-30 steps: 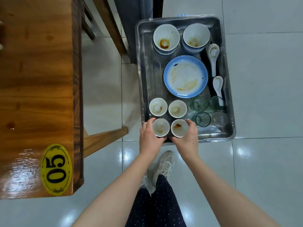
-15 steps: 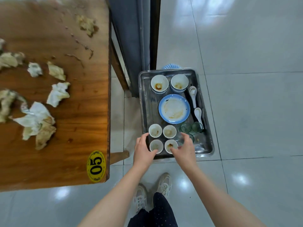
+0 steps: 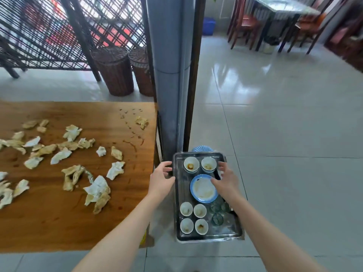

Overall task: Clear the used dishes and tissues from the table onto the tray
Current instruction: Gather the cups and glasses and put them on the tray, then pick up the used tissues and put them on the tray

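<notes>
Well, the big wooden table [image 3: 127, 222] is on the left, with crumpled tissues [image 3: 97, 190] all over it. Just right of it sits the metal tray [image 3: 177, 213], its long side pointing away from the person. A blue-rimmed plate [image 3: 203, 190] lies in the middle, two bowls [image 3: 191, 164] at the far end, four small cups [image 3: 186, 209] at the near end. The left hand [image 3: 162, 178] is by the tray's left edge, the right hand [image 3: 225, 178] over its right side, both with fingers apart, holding nothing.
</notes>
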The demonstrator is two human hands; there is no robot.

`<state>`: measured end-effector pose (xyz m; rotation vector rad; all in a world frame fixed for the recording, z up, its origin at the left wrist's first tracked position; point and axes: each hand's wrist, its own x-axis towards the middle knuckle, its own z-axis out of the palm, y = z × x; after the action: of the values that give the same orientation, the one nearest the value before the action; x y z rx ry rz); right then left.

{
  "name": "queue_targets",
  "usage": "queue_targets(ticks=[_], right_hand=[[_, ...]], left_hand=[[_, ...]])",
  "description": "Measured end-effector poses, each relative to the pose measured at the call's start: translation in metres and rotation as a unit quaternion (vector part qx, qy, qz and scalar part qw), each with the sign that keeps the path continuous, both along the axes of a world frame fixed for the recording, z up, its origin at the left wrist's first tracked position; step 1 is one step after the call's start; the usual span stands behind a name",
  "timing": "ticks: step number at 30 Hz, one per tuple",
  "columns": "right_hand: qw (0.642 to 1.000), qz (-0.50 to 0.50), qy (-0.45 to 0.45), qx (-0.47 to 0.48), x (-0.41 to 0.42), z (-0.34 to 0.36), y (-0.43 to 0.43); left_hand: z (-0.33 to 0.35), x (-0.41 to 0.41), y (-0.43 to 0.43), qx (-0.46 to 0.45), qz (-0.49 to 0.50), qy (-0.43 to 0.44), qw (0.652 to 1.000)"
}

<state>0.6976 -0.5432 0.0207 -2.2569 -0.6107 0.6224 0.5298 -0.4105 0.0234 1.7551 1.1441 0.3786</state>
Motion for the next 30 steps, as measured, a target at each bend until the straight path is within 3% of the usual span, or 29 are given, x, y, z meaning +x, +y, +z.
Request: queue_targets(ticks=[10,16,21,30], right_hand=[[0.994,0.085,-0.053,0.035,-0.057,0.061,0.076],[0.994,0.094,-0.052,0.026,-0.141,0.053,0.122],[0.992,0.105,-0.060,0.027,-0.212,0.042,0.162],[0.991,0.121,-0.047,-0.022,-0.288,0.014,0.196]], left_hand=[[0.051,-0.082,0.072,0.034,0.044,-0.025,0.998],[0.035,-0.179,0.130,-0.028,0.045,-0.016,0.998],[0.032,-0.251,0.183,-0.009,0.054,0.004,0.998],[0.011,-0.312,0.216,-0.034,0.037,0.021,0.999]])
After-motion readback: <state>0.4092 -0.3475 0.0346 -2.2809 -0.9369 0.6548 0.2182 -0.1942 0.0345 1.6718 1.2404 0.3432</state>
